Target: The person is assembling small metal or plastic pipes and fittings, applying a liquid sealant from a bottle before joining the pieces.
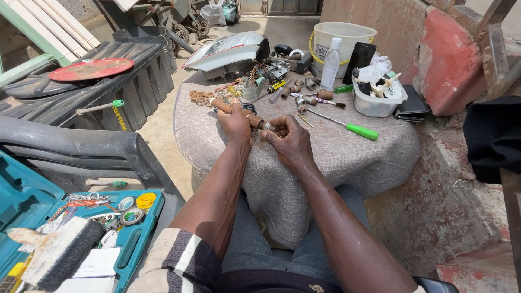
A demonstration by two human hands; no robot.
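My left hand (234, 120) and my right hand (287, 140) meet over a grey cloth-covered table (347, 157). Between them they hold a small brown cylindrical part (255, 121) with a metal ring at its right end. The left hand grips the brown body; the right hand's fingertips pinch the ring end. A long brown rod (220, 104) sticks out beyond the left hand. Both forearms reach forward from my lap.
Small rings and fittings (202, 96), a green-handled screwdriver (347, 126), a white bottle (331, 64), a bucket (342, 38) and a clear tub of parts (377, 97) crowd the table's far half. A teal tool case (81, 228) lies open at lower left, black plastic crates (97, 92) beyond.
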